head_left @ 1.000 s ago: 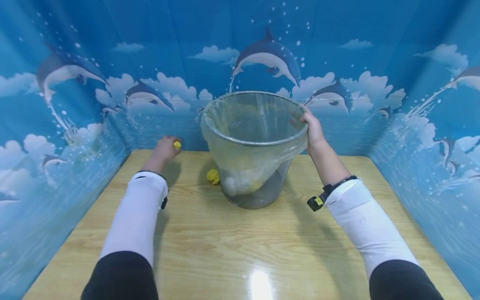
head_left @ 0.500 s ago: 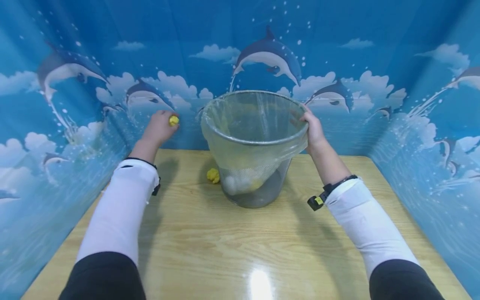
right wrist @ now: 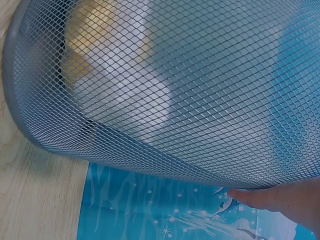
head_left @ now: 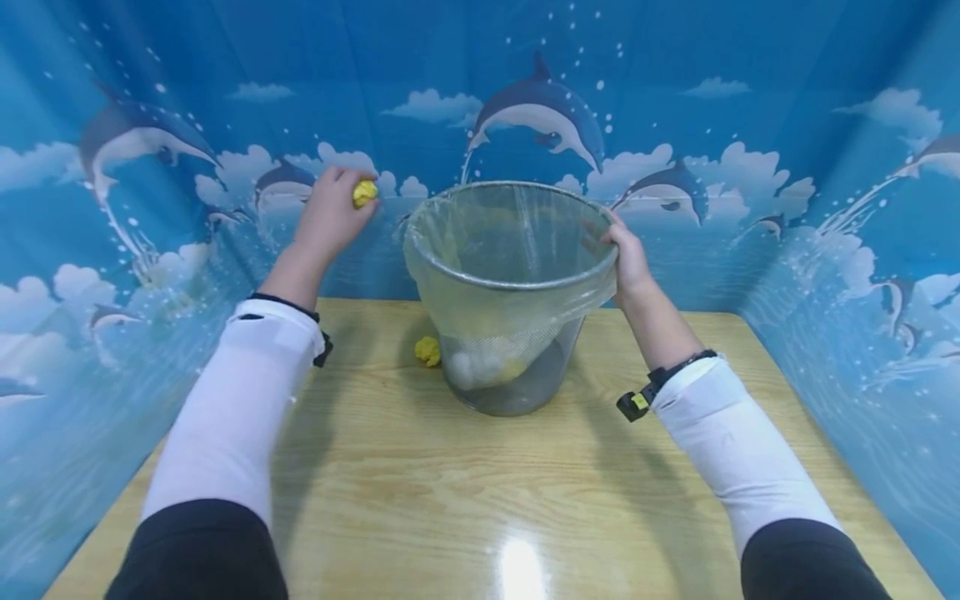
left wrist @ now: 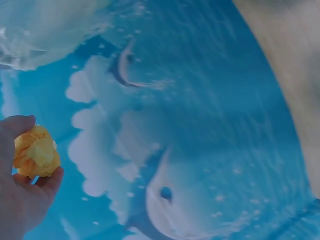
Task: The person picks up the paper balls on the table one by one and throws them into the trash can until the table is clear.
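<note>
My left hand [head_left: 330, 212] pinches a yellow crumpled paper ball [head_left: 365, 193], raised at the left of the wastebasket and about level with its rim. In the left wrist view the paper ball [left wrist: 37, 152] sits between thumb and fingers. My right hand [head_left: 630, 262] grips the right side of the rim of the mesh wastebasket [head_left: 540, 379]; its fingers show faintly through the clear plastic liner [head_left: 480, 312]. Another yellow paper ball [head_left: 427, 351] lies on the table beside the basket's left base. White and yellow crumpled paper [right wrist: 145, 95] shows through the mesh inside the liner.
The wastebasket stands upright near the back of the wooden table [head_left: 420, 483]. A blue curtain [head_left: 360, 67] printed with dolphins encloses the back and both sides. In the left wrist view, part of the liner [left wrist: 45, 35] hangs at the upper left.
My left hand has lifted the paper ball up from near the table's back left, then shifted slightly right toward the basket. The right hand and wastebasket have stayed in place.
</note>
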The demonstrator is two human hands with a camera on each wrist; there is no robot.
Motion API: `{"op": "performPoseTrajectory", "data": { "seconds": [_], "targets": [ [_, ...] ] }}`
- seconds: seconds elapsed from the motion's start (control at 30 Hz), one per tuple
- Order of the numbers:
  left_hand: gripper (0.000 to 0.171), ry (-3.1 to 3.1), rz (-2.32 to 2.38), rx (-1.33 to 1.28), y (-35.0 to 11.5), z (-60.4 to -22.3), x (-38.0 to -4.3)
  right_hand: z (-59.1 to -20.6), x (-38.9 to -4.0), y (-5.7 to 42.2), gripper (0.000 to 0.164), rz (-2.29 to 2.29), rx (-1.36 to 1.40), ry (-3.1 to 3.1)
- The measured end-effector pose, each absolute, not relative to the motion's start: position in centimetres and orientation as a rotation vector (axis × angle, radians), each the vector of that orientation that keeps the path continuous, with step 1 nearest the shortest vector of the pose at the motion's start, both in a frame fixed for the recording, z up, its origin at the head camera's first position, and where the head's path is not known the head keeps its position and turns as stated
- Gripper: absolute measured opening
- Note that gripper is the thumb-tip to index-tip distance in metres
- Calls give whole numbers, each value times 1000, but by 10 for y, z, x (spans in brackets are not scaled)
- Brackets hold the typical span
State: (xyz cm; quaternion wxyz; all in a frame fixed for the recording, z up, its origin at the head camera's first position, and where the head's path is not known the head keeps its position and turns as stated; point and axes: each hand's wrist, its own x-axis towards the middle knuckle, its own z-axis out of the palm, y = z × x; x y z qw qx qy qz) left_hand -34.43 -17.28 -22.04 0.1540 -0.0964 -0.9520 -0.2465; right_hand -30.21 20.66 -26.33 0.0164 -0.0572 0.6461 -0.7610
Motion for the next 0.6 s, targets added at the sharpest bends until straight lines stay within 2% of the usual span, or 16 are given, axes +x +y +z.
{"op": "performPoseTrajectory", "data": {
  "seconds": [0.4,0.6],
  "targets": [
    [48,-2675,-722,-428,-143,-187,-331,-262,-301,207,72,-2357,-159,2032],
    [49,-2671,-722,-420,-127,-180,-327,-261,-300,207,71,-2335,-119,2060]
  ]
}}
